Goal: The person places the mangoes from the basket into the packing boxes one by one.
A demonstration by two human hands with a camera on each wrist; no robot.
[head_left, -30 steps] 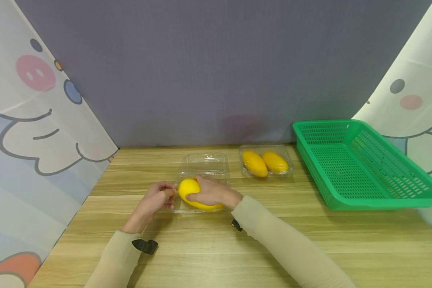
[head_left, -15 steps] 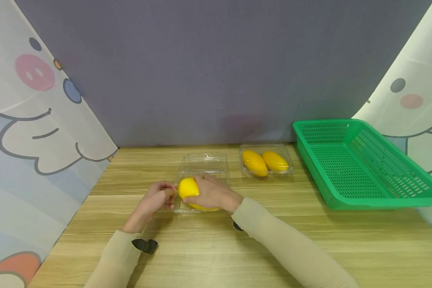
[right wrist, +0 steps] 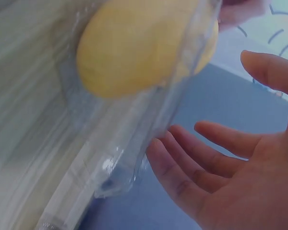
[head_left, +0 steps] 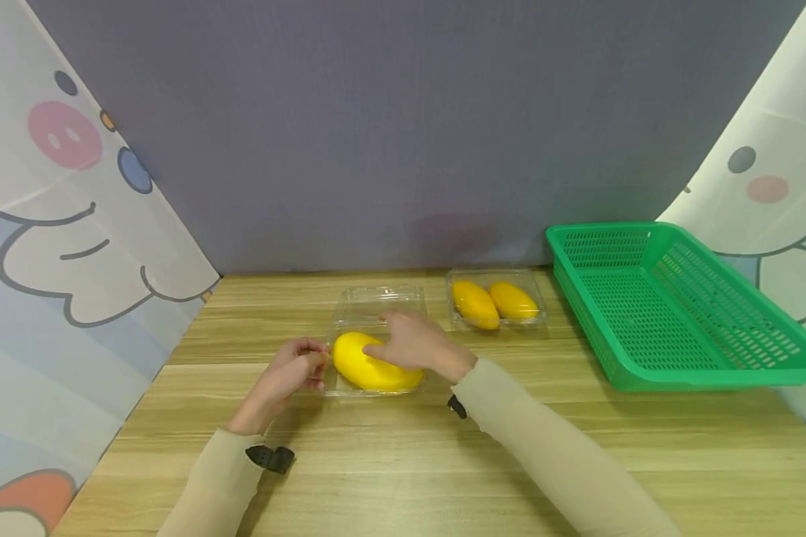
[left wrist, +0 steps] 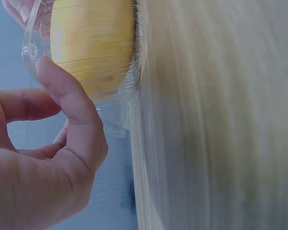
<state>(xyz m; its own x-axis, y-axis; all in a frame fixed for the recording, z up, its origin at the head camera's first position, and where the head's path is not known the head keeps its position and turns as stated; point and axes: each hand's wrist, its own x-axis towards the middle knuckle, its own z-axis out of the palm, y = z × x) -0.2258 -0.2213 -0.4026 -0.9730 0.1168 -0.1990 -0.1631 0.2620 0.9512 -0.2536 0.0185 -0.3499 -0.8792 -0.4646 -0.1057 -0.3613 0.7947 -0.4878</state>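
Observation:
A clear plastic clamshell box (head_left: 379,306) lies with its lid folded back on the table. A yellow mango (head_left: 366,365) rests in its near half; in the right wrist view, more yellow shows behind that mango (right wrist: 129,48), and I cannot tell if it is a second one. My left hand (head_left: 292,373) pinches the box's left rim between thumb and finger, as the left wrist view shows at the box rim (left wrist: 32,48). Above the mango hovers my right hand (head_left: 413,341), fingers spread and holding nothing. Part of the mango's far side is hidden by it.
Right of the open box stands another clear box (head_left: 540,302) with two mangoes (head_left: 475,304) inside. A green slotted basket (head_left: 618,365) sits at the right on the wooden table (head_left: 376,470). A grey panel (head_left: 389,149) rises behind.
My right hand has let go of the mango and moved up and slightly right, uncovering more of it. My left hand has stayed at the box rim.

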